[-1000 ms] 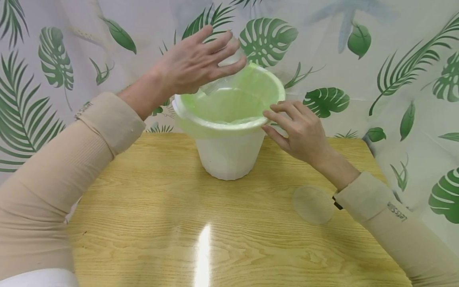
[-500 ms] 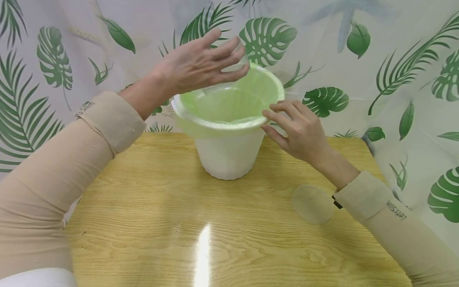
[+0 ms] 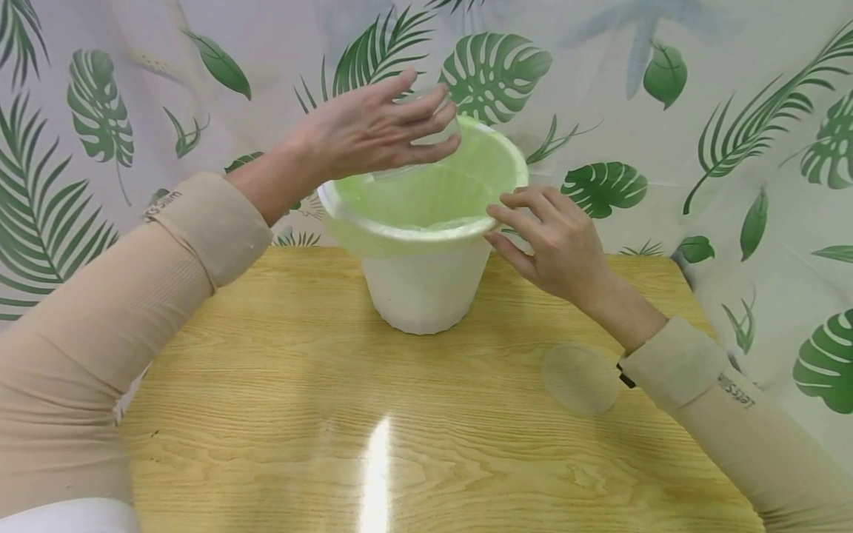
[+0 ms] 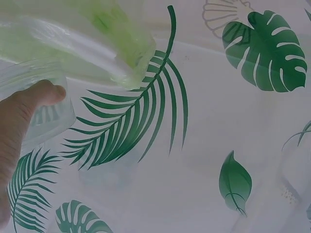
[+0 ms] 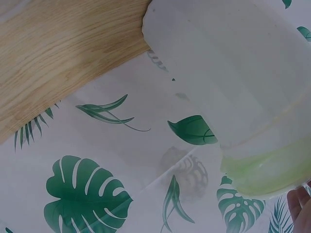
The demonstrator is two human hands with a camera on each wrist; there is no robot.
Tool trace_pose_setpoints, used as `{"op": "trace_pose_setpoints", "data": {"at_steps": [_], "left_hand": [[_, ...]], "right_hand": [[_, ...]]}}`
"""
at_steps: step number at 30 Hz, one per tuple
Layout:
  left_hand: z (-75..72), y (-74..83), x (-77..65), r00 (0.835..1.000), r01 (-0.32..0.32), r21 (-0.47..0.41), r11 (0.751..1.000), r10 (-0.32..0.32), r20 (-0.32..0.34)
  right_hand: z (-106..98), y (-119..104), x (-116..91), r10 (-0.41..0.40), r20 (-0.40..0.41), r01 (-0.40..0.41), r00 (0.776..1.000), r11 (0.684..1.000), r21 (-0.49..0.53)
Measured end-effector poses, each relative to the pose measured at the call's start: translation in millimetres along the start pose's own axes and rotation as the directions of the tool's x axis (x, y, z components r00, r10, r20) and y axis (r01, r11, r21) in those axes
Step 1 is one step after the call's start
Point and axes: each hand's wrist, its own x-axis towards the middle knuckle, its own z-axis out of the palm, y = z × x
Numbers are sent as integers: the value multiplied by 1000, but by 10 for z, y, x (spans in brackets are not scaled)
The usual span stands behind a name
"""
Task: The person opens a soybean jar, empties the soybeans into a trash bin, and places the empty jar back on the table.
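A white trash bin (image 3: pixel 426 292) stands upright at the back of the table, with a light green trash bag (image 3: pixel 466 174) lining it and folded over its rim. Above the bin's left side, my left hand (image 3: pixel 369 133) holds a clear plastic container (image 3: pixel 426 126), tipped over the opening. In the left wrist view, the thumb lies across the wall of this container (image 4: pixel 51 119). Most of it is behind the hand in the head view. My right hand (image 3: pixel 556 240) grips the bin's right rim, thumb below and fingertips at the edge.
A round translucent lid (image 3: pixel 580 379) lies flat on the wooden table (image 3: pixel 280 414), near the right sleeve. Behind the table's back edge hangs a white cloth (image 3: pixel 266 44) printed with green leaves.
My left hand has dropped a little and turned slightly with the clear container, staying over the bin. The right hand, bin and lid keep their places.
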Motion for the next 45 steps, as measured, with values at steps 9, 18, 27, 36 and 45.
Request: {"op": "trace_pose_setpoints", "data": {"at_steps": [9,18,27,36,45], "left_hand": [[4,23,-90,994,105,-120,987,-102,31],[57,152,-194,947,311,-246,918,-321,1],[115,346,-329,829,484,-498,720,-560,-4],[109,518,-481,673,577,-605,549,-739,-28],[16,718,-588,494,531,-814,234,-866,73]], "right_hand": [[-5,4,4,2,-6,-2,1000,1000,-2],[-2,7,-3,-5,-4,5,1000,1000,-5],[-1,3,-15,-4,-7,4,1000,1000,-5],[-7,2,-6,-3,-5,3,1000,1000,-8],[-3,6,2,-1,-6,1,1000,1000,-7]]}}
